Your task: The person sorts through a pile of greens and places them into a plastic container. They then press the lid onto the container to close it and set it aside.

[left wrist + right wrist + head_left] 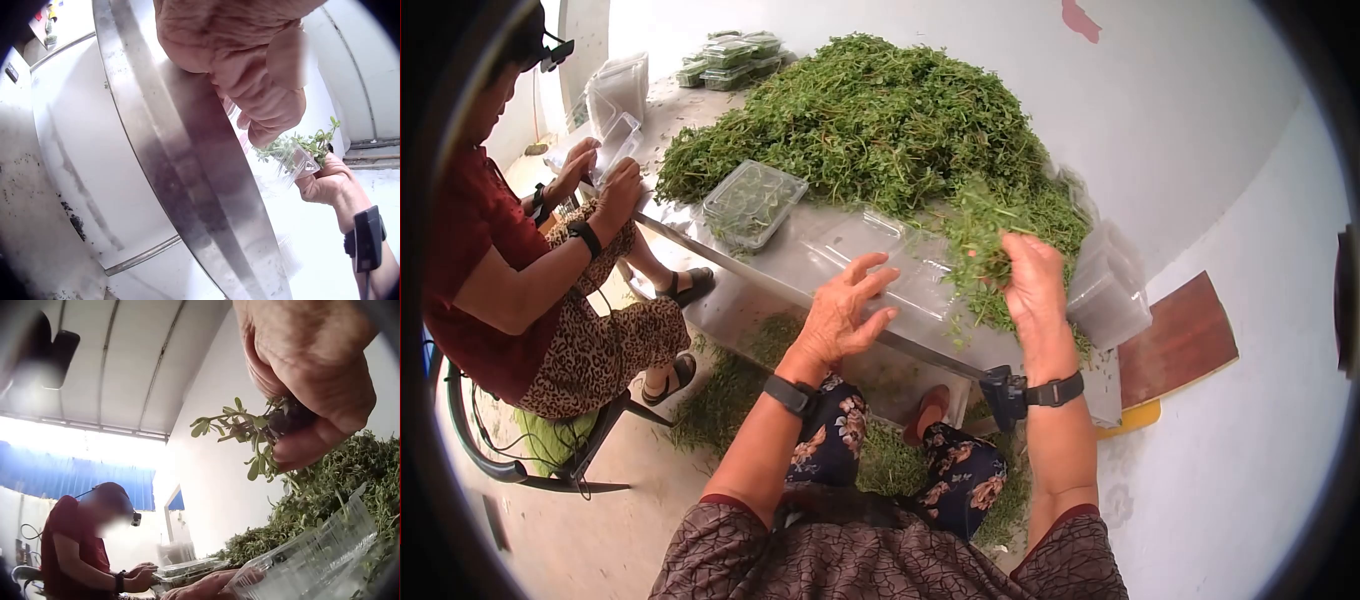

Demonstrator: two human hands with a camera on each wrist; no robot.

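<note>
My right hand (pixel 1035 278) grips a small bunch of leafy green sprigs (pixel 983 240) over the near side of the table. Their round leaves stick out past the curled fingers in the right wrist view. Below and to the left lies an open clear plastic clamshell box (pixel 922 284), its lid (pixel 862 236) folded back toward the left. At the table's front edge my left hand (pixel 847 312) reaches over the box with fingers spread and thumb apart. A large heap of the same greens (pixel 900 120) covers the back of the table.
A closed, filled box (pixel 755 204) stands left of the open one. Nested clear boxes (pixel 1108 290) stand at the right, others (pixel 618 88) far left beside packed boxes (pixel 735 58). A seated person (pixel 510 250) handles a box at left. The table's metal edge (pixel 187 144) runs before me.
</note>
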